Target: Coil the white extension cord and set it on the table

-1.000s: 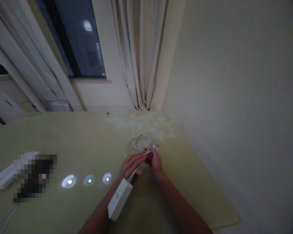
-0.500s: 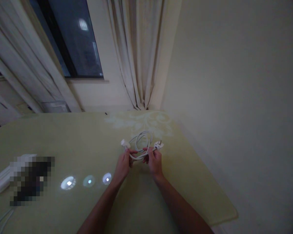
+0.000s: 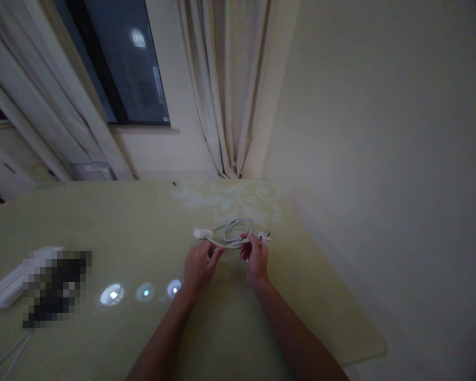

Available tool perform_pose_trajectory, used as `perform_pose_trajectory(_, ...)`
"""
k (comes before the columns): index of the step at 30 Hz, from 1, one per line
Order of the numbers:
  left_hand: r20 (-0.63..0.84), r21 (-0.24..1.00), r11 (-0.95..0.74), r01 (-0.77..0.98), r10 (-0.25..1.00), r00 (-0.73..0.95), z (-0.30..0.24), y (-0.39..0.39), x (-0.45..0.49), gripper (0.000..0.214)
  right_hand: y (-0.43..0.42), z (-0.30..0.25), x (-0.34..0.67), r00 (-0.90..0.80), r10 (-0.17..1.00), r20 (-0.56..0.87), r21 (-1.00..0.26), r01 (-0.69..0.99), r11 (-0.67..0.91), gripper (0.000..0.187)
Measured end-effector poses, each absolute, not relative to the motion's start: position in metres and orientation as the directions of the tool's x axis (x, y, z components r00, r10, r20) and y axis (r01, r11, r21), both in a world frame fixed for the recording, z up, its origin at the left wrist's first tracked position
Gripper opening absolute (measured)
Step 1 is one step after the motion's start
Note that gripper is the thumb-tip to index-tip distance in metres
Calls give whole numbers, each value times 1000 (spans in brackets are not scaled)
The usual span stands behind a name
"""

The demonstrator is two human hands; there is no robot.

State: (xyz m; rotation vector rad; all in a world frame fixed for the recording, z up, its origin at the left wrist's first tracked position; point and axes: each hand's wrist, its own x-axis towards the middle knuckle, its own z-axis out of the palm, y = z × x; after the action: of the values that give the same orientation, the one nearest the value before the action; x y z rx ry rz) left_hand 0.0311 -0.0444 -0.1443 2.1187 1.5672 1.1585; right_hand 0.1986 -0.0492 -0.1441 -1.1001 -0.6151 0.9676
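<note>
A pale power cord (image 3: 233,245) lies in loose loops between my two hands, above the table. At its left end is a white block-shaped connector (image 3: 203,234), and at its right end a white plug (image 3: 264,236) with metal prongs pointing up and right. My left hand (image 3: 198,266) is closed, with thumb and forefinger on the cord just below the connector; its other fingers are partly hidden. Close to the plug, my right hand (image 3: 257,260) pinches the cord, its fingers curled around the bundled strands.
The pale green glossy table (image 3: 317,312) carries a white floral pattern and light reflections. At the left lie a long white object (image 3: 8,288) and a dark, pixelated item (image 3: 57,291) with a cable. A wall (image 3: 381,159) borders the right side; curtains (image 3: 226,95) hang behind.
The connector has swung from tilted to nearly level. My right hand has shifted slightly right with the plug, and the loops have moved right and flattened. My left hand has turned over the cord.
</note>
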Motion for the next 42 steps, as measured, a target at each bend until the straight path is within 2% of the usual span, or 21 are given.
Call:
perform_pose_trajectory(3, 601, 513, -498, 699, 790, 122, -160, -40, 32, 32, -45, -146, 203, 516, 850, -107, -907, -402, 129, 48)
perform_pose_trajectory(6, 677, 494, -521, 697, 733, 67, -172, -35, 30, 23, -43, -145, 206, 513, 850, -121, -899, -419, 125, 47)
perform_pose_trajectory(12, 706, 474, -547, 690, 705, 74, -169, -30, 22, 27, -47, -139, 203, 462, 886, -25, -951, -284, 122, 56)
perform_pose_trajectory(18, 690, 454, -628, 632, 697, 197, -168, -30, 18, 30, -47, -144, 209, 439, 897, 59, -973, -174, 149, 59)
perform_pose_trajectory(22, 638, 505, -658, 558, 720, 273, -167, -36, 18, 30, -43, -149, 218, 456, 870, 189, -966, -72, 248, 50)
perform_pose_trajectory(26, 618, 550, -707, 445, 703, 351, -160, -45, 21, 46, -42, -145, 224, 399, 840, 367, -923, 41, 383, 45)
perform_pose_trajectory(29, 631, 638, -697, 327, 717, 298, -152, -51, 23, 55, -46, -139, 224, 340, 841, 421, -904, 79, 421, 43)
perform_pose_trajectory(32, 593, 712, -629, 312, 777, 211, -144, -53, 26, 35, -54, -133, 221, 242, 850, 467, -884, 110, 455, 41)
perform_pose_trajectory(34, 571, 735, -608, 299, 794, 210, -142, -53, 28, 22, -60, -132, 218, 176, 851, 495, -869, 123, 480, 40)
perform_pose_trajectory(38, 519, 801, -560, 213, 826, 220, -143, -52, 34, 21, -68, -129, 217, 74, 825, 560, -819, 200, 538, 37)
perform_pose_trajectory(42, 330, 943, -333, -7, 931, 153, -149, -54, 41, 20, -71, -125, 217, -33, 785, 619, -749, 277, 602, 36)
